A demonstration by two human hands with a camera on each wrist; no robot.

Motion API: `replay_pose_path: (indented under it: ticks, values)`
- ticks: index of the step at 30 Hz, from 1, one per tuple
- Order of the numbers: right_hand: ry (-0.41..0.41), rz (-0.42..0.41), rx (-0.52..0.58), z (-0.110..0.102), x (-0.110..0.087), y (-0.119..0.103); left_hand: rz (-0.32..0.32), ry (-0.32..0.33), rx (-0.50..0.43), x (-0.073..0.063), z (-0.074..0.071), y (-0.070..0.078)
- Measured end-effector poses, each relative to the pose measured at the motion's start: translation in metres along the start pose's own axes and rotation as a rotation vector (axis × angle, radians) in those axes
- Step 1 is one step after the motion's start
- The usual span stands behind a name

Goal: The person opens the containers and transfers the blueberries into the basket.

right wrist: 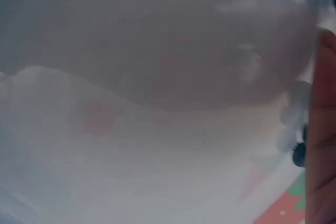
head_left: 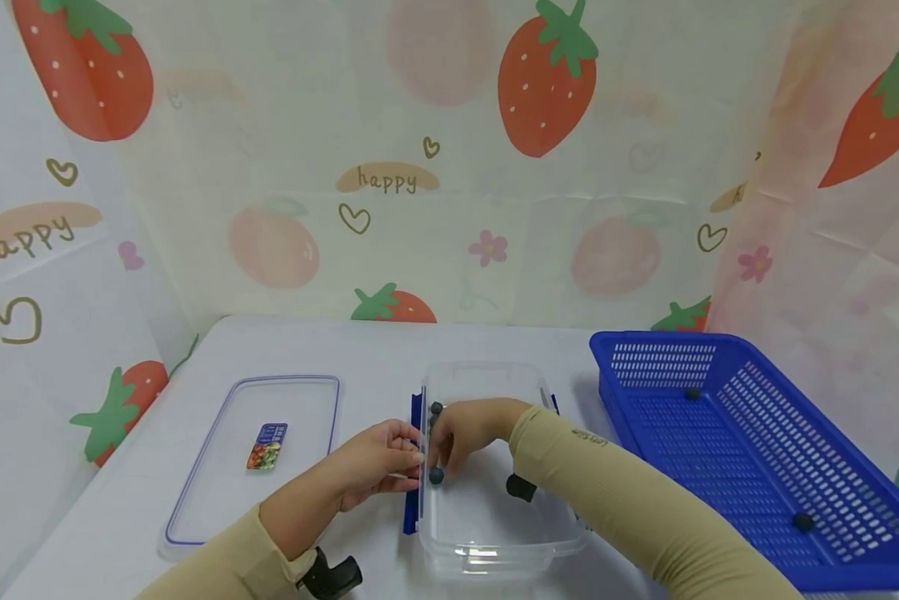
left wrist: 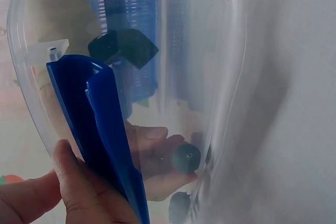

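A clear plastic box [head_left: 494,517] with blue side latches stands in front of me. My left hand [head_left: 382,467] grips its left rim beside the blue latch [left wrist: 105,135], thumb and fingers close on the edge. My right hand [head_left: 467,429] reaches down into the box, fingers bent toward the left wall. One blueberry [head_left: 437,475] lies right at its fingertips; I cannot tell whether they pinch it. Another blueberry [head_left: 437,408] shows just beyond that hand. In the right wrist view, a blurred dark berry [right wrist: 299,155] sits beside the fingers [right wrist: 323,129].
To the right stands a blue perforated basket [head_left: 719,492] holding a far dark berry [head_left: 692,393] and a nearer one [head_left: 802,522]. A clear lid [head_left: 217,500] with a blue seal lies at the left, a printed label [head_left: 267,447] on it. Strawberry-print cloth [head_left: 307,125] hangs behind.
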State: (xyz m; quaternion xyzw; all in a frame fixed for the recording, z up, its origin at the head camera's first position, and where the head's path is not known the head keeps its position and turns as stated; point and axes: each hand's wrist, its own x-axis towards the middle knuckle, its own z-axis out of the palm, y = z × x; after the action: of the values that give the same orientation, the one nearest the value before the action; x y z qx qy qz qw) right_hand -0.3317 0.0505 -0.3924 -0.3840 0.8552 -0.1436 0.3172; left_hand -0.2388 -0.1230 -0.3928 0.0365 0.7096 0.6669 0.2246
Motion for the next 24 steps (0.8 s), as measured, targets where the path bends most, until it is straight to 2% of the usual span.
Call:
replay_pose_path:
  ticks: [11, 19, 24]
  values:
    - [0.017, -0.037, 0.076, 0.01, 0.011, 0.012, 0.004, 0.008, 0.014, 0.0, 0.001, 0.001]
    - [-0.022, -0.045, 0.088, 0.002, 0.002, 0.003, 0.003, 0.001, 0.008, 0.001, 0.001, 0.0]
    - [-0.043, -0.018, 0.184, -0.005, -0.002, -0.002, 0.001, 0.015, 0.013, 0.001, 0.001, 0.0]
